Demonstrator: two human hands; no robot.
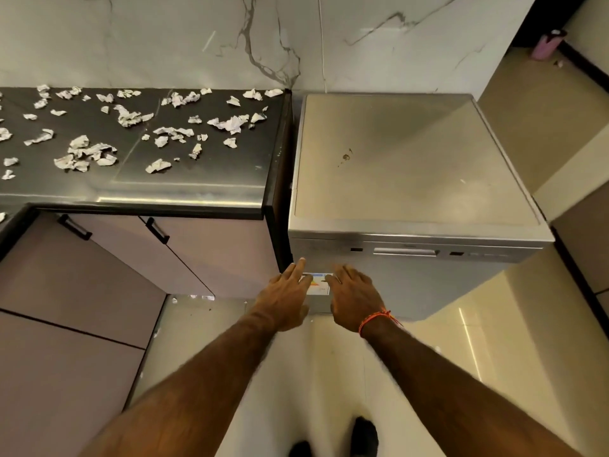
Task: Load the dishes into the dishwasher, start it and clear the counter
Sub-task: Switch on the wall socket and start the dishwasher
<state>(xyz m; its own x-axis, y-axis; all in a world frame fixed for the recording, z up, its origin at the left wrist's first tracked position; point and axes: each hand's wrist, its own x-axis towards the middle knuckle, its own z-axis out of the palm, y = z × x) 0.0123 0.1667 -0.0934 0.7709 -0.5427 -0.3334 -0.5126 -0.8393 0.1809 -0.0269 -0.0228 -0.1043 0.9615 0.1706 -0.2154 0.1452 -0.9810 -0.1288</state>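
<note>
Marble-walled kitchen: the dishwasher (412, 192) stands right of the counter (197, 189), door shut — left hand (286, 295) and right hand (354, 295) flat-fingered, empty, against its rigid, likely heavy front — best gripped at the recessed handle (406, 251).

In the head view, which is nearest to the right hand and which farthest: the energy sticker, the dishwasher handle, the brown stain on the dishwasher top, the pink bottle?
1. Energy sticker, on the dishwasher front, under the right hand.
2. Dishwasher handle, just above the hand.
3. Brown stain, mid-top of the dishwasher.
4. Pink bottle, far upper-right corner.
</note>
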